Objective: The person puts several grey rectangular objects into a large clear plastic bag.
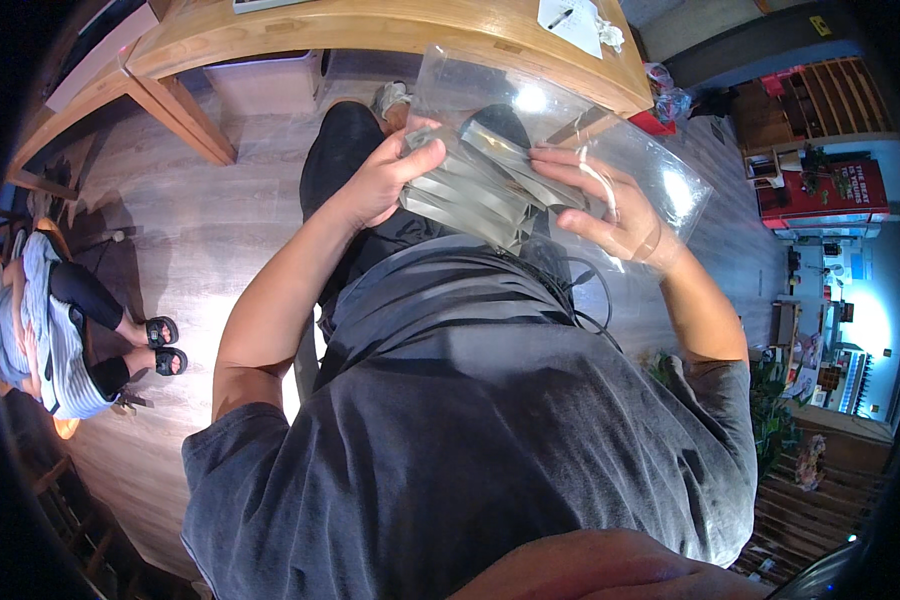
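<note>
Above my lap I hold a wide clear plastic bag (660, 165), shiny with glare. A bundle of pale grey, folded strips (465, 195) shows at its left part; whether the strips lie inside or against it, I cannot tell. My left hand (390, 175) is closed round the left edge of the bundle, thumb on top. Clear plastic lies over part of my right hand (610, 205), whose fingers and thumb close about the bag at the right side of the strips. Just what its fingertips pinch is unclear.
Ahead stands a wooden table (370, 40) with a paper sheet (570, 25), a pen and crumpled tissue. A white box (265, 85) sits beneath it. At left a person in sandals (165, 345) sits on a chair. Plastic bags (667, 98) lie by the table's right end.
</note>
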Action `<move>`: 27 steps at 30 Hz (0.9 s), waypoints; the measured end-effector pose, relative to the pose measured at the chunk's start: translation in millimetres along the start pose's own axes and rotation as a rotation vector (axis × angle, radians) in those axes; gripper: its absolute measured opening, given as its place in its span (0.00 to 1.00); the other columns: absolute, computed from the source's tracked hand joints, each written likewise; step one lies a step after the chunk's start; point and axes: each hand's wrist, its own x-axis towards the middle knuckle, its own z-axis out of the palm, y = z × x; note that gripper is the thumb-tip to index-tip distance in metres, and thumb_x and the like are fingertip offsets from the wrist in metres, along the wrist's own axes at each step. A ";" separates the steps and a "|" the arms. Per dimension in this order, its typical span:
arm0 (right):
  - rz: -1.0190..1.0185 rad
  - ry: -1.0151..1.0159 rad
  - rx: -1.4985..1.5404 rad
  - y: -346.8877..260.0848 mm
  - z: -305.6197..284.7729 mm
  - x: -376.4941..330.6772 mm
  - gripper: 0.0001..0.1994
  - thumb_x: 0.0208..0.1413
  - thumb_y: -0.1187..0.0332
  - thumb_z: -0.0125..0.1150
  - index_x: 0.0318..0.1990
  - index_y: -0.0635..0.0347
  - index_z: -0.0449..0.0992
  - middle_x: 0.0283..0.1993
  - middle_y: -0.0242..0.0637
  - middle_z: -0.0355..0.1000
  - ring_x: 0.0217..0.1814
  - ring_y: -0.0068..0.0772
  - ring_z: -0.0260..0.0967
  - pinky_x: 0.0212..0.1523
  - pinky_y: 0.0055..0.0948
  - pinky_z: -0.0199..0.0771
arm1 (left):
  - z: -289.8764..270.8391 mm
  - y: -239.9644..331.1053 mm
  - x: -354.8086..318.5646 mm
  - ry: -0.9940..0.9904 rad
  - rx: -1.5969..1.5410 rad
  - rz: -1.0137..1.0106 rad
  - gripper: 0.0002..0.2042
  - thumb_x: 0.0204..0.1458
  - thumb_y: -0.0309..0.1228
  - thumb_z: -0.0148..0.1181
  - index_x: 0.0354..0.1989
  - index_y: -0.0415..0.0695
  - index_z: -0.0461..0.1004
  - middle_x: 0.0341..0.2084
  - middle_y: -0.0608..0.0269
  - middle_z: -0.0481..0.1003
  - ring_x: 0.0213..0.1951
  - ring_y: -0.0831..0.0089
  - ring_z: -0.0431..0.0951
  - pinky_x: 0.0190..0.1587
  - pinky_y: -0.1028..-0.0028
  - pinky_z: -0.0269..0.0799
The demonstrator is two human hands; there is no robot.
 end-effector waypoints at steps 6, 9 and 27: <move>-0.058 -0.092 -0.105 0.8 8.8 23.9 0.19 0.62 0.69 0.47 0.58 0.65 0.67 0.63 0.49 0.62 0.65 0.49 0.59 0.63 0.40 0.59 | -3.6 -10.1 4.1 -0.019 0.054 0.002 0.22 0.58 0.37 0.55 0.58 0.40 0.61 0.49 0.59 0.70 0.52 0.72 0.71 0.54 0.71 0.67; -0.135 -0.031 -0.154 4.4 22.2 33.6 0.18 0.63 0.68 0.45 0.58 0.64 0.67 0.59 0.50 0.65 0.62 0.49 0.63 0.62 0.41 0.61 | 0.1 -8.4 2.9 -0.039 0.066 0.024 0.24 0.58 0.37 0.57 0.58 0.38 0.61 0.50 0.57 0.70 0.51 0.72 0.71 0.55 0.71 0.67; -0.327 -0.020 -0.768 3.1 -9.5 17.5 0.25 0.47 0.60 0.65 0.53 0.57 0.73 0.53 0.33 0.72 0.60 0.33 0.66 0.64 0.40 0.62 | 6.3 10.1 -1.0 -0.016 0.004 -0.009 0.27 0.56 0.40 0.57 0.58 0.36 0.61 0.49 0.53 0.71 0.51 0.65 0.73 0.54 0.66 0.69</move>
